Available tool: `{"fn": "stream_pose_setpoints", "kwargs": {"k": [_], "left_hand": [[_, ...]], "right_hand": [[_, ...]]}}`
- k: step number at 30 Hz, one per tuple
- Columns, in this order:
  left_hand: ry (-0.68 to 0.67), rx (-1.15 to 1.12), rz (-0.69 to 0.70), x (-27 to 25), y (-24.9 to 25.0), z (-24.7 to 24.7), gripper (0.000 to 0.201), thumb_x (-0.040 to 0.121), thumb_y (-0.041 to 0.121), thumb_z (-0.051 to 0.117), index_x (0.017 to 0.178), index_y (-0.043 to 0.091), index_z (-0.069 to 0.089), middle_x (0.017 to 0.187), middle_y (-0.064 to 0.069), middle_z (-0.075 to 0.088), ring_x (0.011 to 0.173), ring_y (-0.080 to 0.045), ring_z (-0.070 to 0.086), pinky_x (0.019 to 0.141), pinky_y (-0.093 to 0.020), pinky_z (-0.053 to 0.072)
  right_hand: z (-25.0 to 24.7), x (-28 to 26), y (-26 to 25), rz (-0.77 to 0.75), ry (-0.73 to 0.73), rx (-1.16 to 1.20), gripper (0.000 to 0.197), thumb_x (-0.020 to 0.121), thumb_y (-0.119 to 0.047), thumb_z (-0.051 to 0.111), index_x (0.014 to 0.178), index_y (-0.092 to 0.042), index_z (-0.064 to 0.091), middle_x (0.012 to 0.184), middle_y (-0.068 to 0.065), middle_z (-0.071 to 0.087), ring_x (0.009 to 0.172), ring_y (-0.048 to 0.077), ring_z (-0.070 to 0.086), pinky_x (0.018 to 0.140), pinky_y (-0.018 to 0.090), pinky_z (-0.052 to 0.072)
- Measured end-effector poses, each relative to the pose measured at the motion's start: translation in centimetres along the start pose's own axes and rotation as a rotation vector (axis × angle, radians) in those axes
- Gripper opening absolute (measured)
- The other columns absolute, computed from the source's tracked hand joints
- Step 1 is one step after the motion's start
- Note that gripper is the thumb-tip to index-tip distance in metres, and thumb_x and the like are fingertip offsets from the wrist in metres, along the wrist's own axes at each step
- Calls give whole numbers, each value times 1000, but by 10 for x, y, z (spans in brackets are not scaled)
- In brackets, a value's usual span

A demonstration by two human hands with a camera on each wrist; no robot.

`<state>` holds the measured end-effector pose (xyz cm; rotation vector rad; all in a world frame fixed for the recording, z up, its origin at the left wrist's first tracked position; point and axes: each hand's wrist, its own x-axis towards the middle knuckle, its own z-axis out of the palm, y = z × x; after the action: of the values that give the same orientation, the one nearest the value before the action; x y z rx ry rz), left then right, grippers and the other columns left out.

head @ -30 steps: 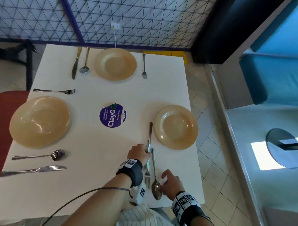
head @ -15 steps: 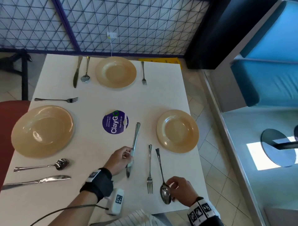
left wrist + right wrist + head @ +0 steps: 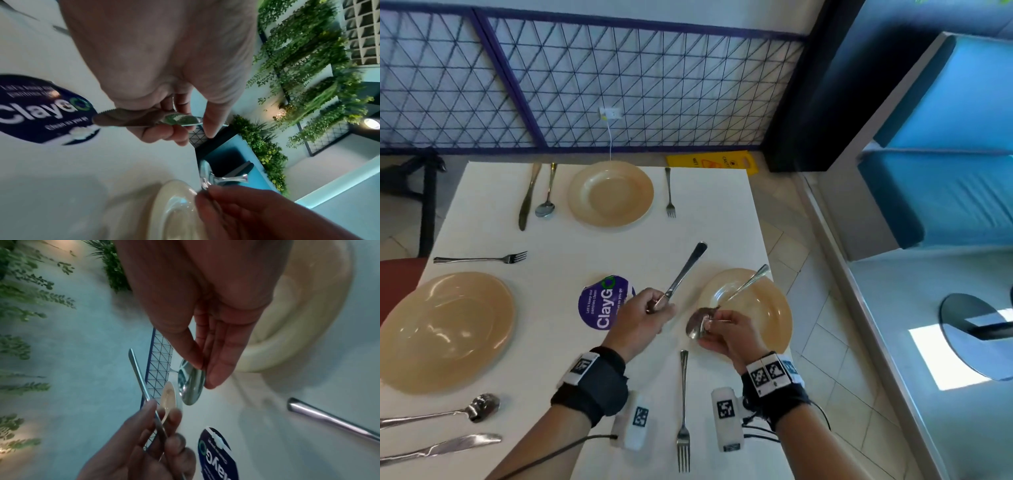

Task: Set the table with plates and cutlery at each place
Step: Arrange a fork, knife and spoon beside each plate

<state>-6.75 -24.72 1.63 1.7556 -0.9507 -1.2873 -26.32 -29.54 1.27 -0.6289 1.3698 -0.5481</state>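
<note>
My left hand [image 3: 655, 308] grips a table knife [image 3: 685, 270] near the blade, its handle pointing up and to the right, above the white table [image 3: 715, 233]. My right hand [image 3: 710, 323] pinches a spoon [image 3: 697, 327] by its bowl, the handle slanting over the beige right plate [image 3: 767, 308]. In the left wrist view the knife blade [image 3: 123, 120] sticks out left of my curled fingers. The right wrist view shows thumb and fingers on the spoon bowl [image 3: 191, 382]. A fork [image 3: 683, 411] lies on the table between my wrists.
The far place has a plate [image 3: 610, 193], knife [image 3: 527, 198], spoon [image 3: 546, 197] and fork [image 3: 670, 192]. The left place has a plate [image 3: 445, 329], fork [image 3: 482, 258], spoon [image 3: 448, 413] and knife [image 3: 438, 447]. A purple round sticker [image 3: 599, 308] marks the table's middle.
Both hands have lifted their cutlery off the table. The knife moved right toward the right plate, and the spoon rose to the plate's near-left rim. The fork stayed put.
</note>
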Motion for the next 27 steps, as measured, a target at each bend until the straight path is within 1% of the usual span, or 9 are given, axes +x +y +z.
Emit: {"fn": "stream_pose_setpoints", "kwargs": {"k": [3,6,8,11,16,20,23,25,27], "left_hand": [[6,-16,3,20,18,20,27,79,33,77,81,13,59,69,7,59,61,-11,54,64,-30,48],[64,30,-3,46,24,34,25,72,37,79,75,22,60,73,5,65,65,-14,59,68,-35,52],[112,65,-37,63,29,41,19,73,30,80,81,23,64,75,3,68,65,-17,61,66,-35,51],[165,34,-95,88,37,48,20,76,20,78,92,17,66,80,-5,69,59,-17,58,60,-29,46],[171,92,-166,134,40,52,19,77,15,73,94,17,65,83,-6,68,57,-18,59,66,-31,49],[113,179,-185,162,38,56,25,70,21,74,94,20,66,86,-2,71,59,-20,62,72,-35,53],[77,246,-188,179,35,62,19,75,15,75,90,21,66,74,-2,68,55,-18,59,66,-29,49],[56,278,-190,186,34,66,17,76,13,76,88,21,67,71,-3,67,53,-17,57,61,-26,45],[45,298,-196,192,31,69,18,75,14,77,90,21,68,74,-3,68,54,-16,56,56,-25,43]], "right_hand": [[9,26,-19,17,-27,58,17,82,10,67,86,-4,57,69,15,71,58,24,71,58,33,62],[13,48,-35,41,-58,111,16,84,9,66,87,-3,56,64,12,71,53,19,70,56,30,62],[13,61,-45,45,-60,127,13,86,7,65,92,-1,57,69,15,70,51,18,69,56,30,62],[9,76,-56,49,-79,100,20,87,3,66,106,2,58,81,18,69,52,18,69,57,29,62],[-17,95,-68,33,-75,-1,21,91,-8,64,110,-1,61,88,13,68,57,21,69,59,29,61],[-57,116,-82,-88,31,-142,5,90,-9,64,92,-13,66,86,10,70,60,21,69,68,37,62],[-88,138,-98,-228,188,-440,10,89,-16,63,84,-24,68,84,1,73,63,17,70,68,36,62],[-106,151,-108,-288,255,-650,12,88,-19,61,89,-27,69,84,-7,71,74,15,69,69,31,59],[-120,164,-114,-270,248,-798,15,88,-19,61,98,-27,69,89,-9,66,83,14,65,76,30,56]]}}
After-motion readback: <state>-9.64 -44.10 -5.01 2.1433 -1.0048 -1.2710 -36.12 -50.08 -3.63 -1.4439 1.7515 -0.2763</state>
